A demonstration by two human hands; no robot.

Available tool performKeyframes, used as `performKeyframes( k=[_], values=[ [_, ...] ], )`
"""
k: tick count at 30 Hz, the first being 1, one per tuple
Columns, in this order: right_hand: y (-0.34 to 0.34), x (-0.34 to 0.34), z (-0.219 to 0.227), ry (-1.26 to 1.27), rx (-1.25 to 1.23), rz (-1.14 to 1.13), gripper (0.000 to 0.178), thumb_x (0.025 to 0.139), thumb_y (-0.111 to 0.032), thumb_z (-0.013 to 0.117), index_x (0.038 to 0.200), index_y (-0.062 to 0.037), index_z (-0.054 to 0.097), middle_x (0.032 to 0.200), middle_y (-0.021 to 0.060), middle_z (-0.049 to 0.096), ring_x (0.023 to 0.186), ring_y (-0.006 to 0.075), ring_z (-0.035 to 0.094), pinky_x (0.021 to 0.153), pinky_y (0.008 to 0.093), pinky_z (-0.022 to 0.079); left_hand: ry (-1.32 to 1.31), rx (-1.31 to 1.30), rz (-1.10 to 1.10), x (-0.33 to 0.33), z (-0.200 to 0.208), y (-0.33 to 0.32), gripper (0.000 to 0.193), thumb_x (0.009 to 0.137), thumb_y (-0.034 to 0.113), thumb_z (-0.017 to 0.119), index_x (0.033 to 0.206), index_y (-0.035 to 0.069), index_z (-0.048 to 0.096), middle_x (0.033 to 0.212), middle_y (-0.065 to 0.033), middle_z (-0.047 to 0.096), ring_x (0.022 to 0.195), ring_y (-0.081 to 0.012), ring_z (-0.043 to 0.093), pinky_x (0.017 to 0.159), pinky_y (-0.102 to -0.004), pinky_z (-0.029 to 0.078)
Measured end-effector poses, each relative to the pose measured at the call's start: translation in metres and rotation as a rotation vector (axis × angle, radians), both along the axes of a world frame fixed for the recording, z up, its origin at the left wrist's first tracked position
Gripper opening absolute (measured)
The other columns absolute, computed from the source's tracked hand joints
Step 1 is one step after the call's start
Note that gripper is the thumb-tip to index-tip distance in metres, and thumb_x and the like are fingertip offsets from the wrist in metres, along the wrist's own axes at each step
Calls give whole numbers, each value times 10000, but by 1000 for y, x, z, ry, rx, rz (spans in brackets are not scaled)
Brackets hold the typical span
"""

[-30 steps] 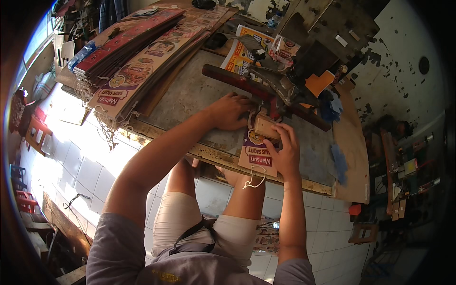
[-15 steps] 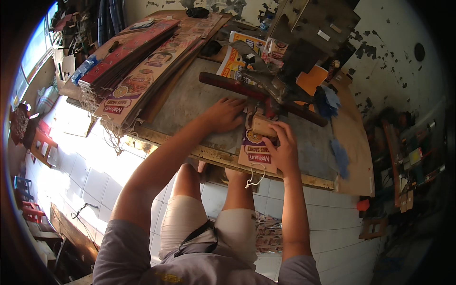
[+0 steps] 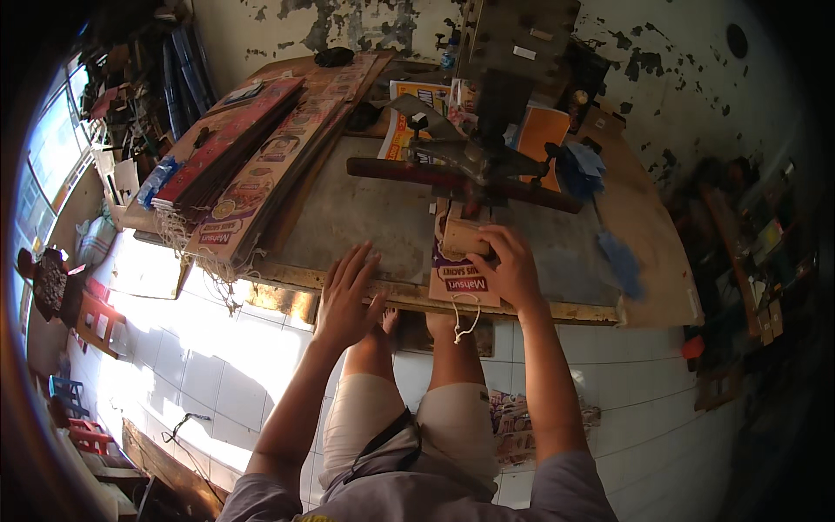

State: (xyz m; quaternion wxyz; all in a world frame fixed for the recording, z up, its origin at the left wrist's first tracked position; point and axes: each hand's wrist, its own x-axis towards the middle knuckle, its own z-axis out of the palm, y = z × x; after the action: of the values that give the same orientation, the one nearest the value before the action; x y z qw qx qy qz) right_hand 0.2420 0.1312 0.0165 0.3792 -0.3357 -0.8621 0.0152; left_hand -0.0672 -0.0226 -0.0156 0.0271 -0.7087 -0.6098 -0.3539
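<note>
My right hand [image 3: 511, 265] is closed on a small wooden block [image 3: 463, 238], with thumb and fingers at its right end. The block rests on a printed cardboard strip [image 3: 459, 285] in purple and tan. That strip reaches the table's front edge, and a white string loop [image 3: 467, 324] hangs from its near end. The strip's far end is hidden under a dark metal press [image 3: 477, 165] with a long red bar. My left hand [image 3: 348, 300] is open and holds nothing. Its fingers are spread over the front edge of the worktable [image 3: 348, 213], left of the strip.
Stacks of red printed strips [image 3: 235, 139] and tan printed strips [image 3: 252, 196] lie on the table's left side, strings dangling. Blue rags [image 3: 619, 261] are to the right of the press. Printed sheets [image 3: 417, 96] stand behind it. Bundled printed pieces [image 3: 513, 426] lie on the tiled floor.
My left hand has drawn back from the table surface beside the press to the front edge, fingers now spread. My right hand stays on the wooden block. The view has shifted somewhat.
</note>
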Motion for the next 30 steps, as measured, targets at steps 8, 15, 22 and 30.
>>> performKeyframes(
  k=[8,15,22,30],
  values=[
    [-88,21,22,-20,-12,100,435,804,-243,966,1139,-84,738,1243,68,719,1146,325,678,977,479,529,110,78,179,-40,-67,-51,772,911,266,781,1629,160,518,1755,-162,407,1645,-398,331,1344,-596,189],
    [-110,98,6,140,25,-293,401,863,-224,934,1170,-84,717,1268,95,724,1173,343,690,979,491,538,54,338,243,-39,-124,-22,726,912,269,780,1567,123,504,1716,-198,425,1608,-472,344,1316,-700,168],
    [-74,168,-15,167,54,-578,355,931,-158,882,1208,-78,676,1277,92,711,1215,344,674,1019,495,539,58,431,269,-26,-124,-8,772,879,203,768,1568,98,435,1678,-256,410,1589,-539,314,1289,-746,184],
    [-80,116,-60,66,301,-649,318,1088,-302,671,1358,-136,687,1526,116,597,1481,378,484,1212,611,327,99,407,262,-35,-126,-12,792,847,186,783,1556,87,445,1665,-274,415,1563,-553,340,1269,-760,216]
  ],
)
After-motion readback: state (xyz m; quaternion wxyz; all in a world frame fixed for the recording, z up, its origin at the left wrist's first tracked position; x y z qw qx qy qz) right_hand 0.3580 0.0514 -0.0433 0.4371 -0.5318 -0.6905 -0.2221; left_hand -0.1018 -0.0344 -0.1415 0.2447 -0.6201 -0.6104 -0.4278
